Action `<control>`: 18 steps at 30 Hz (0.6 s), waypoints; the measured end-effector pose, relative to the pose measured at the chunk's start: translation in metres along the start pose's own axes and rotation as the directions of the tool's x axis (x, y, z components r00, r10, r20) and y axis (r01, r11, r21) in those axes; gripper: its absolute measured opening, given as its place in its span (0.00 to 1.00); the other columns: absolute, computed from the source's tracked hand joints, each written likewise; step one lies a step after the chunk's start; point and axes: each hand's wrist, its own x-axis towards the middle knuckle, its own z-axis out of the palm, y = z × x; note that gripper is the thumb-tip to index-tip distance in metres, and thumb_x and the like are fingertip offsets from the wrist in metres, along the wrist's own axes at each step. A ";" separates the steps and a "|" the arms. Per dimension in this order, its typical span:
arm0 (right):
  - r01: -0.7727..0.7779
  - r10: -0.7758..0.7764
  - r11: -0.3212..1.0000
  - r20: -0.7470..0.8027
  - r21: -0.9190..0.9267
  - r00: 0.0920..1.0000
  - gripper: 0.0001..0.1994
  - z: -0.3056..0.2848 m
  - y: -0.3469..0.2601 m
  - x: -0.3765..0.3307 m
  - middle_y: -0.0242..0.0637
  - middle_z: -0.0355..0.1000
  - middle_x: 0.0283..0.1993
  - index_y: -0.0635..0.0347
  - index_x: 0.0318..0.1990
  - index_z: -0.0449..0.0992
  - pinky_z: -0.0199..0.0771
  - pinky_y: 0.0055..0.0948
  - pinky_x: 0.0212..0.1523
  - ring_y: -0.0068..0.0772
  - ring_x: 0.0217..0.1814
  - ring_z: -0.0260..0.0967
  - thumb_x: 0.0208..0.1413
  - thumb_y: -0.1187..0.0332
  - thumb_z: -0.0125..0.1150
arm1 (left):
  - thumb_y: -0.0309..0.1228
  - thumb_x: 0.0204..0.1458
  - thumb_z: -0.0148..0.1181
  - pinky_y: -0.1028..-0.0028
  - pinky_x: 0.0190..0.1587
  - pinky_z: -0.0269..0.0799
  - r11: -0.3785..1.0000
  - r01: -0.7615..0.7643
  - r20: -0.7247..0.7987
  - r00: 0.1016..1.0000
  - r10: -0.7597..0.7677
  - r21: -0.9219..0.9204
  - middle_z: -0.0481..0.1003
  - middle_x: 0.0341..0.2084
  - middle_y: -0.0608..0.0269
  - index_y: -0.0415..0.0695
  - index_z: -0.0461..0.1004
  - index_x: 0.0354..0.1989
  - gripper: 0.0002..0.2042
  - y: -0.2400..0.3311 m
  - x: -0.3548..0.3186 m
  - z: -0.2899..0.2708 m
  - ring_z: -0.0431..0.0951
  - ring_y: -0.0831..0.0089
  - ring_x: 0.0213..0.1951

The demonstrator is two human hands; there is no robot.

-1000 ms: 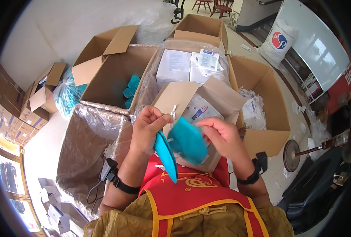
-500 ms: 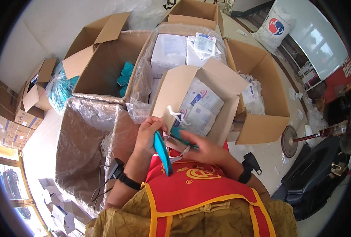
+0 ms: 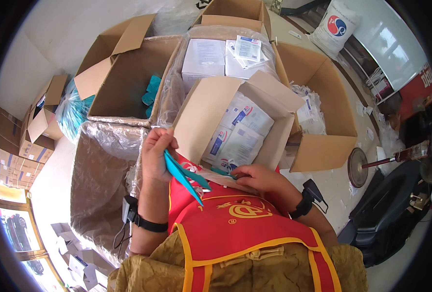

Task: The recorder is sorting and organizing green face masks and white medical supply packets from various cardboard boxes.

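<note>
My left hand (image 3: pixel 157 152) is closed, pinching the upper end of a teal folded fabric piece (image 3: pixel 181 174), which slants down over my red apron (image 3: pixel 225 197). White ties (image 3: pixel 192 168) show beside that piece. Against the near edge of an open carton (image 3: pixel 203 104), my right hand (image 3: pixel 260 179) has its fingers curled, gripping a second teal piece (image 3: pixel 220 171) that is mostly hidden by the carton edge and fingertips. Inside the carton lie several flat white printed packets (image 3: pixel 240 145).
An open box (image 3: pixel 143 58) with teal pieces (image 3: pixel 150 95) stands at the far left, beside a clear bag of teal items (image 3: pixel 71 114). A plastic-lined box (image 3: pixel 106 180) is left of me. White cartons (image 3: pixel 203 58) stand behind; a box of packets (image 3: pixel 332 97) is at right, near a black seat (image 3: pixel 391 219).
My left hand has moved left and up, drawing its teal piece away from my right hand. The right hand now rests closer to the carton's near edge.
</note>
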 end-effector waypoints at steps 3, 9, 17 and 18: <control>0.001 -0.002 1.000 0.027 0.025 1.000 0.15 -0.003 0.014 0.015 0.45 0.76 0.42 0.62 0.48 0.74 0.72 0.31 0.44 0.36 0.44 0.74 0.60 0.62 0.53 | 0.28 0.56 0.58 0.83 0.10 0.54 0.996 -0.089 -0.041 0.995 0.088 -0.006 0.69 0.15 0.67 0.47 0.68 0.29 0.06 0.020 0.000 0.004 0.62 0.82 0.09; -0.074 0.095 0.974 0.087 -0.215 0.992 0.17 -0.003 -0.004 0.033 0.49 0.76 0.40 0.62 0.44 0.76 0.70 0.35 0.44 0.43 0.43 0.73 0.60 0.57 0.50 | 0.31 0.57 0.57 0.83 0.14 0.54 0.916 -0.398 -0.080 0.913 0.400 0.043 0.67 0.17 0.69 0.47 0.69 0.29 0.06 0.080 -0.009 -0.019 0.60 0.83 0.13; -0.128 0.178 0.970 0.249 -0.206 0.952 0.22 0.000 0.011 0.051 0.45 0.75 0.48 0.58 0.52 0.73 0.69 0.36 0.50 0.45 0.49 0.71 0.63 0.52 0.44 | 0.36 0.57 0.55 0.84 0.18 0.53 0.843 -0.523 -0.155 0.829 0.537 0.124 0.63 0.16 0.72 0.49 0.64 0.24 0.12 0.117 -0.031 -0.022 0.58 0.85 0.17; -0.126 0.179 0.969 0.247 -0.214 0.952 0.23 0.001 0.008 0.052 0.46 0.73 0.49 0.58 0.54 0.72 0.69 0.34 0.50 0.43 0.50 0.71 0.63 0.51 0.44 | 0.36 0.58 0.55 0.84 0.18 0.53 0.847 -0.517 -0.148 0.835 0.530 0.123 0.63 0.16 0.72 0.49 0.64 0.24 0.12 0.116 -0.030 -0.022 0.58 0.85 0.17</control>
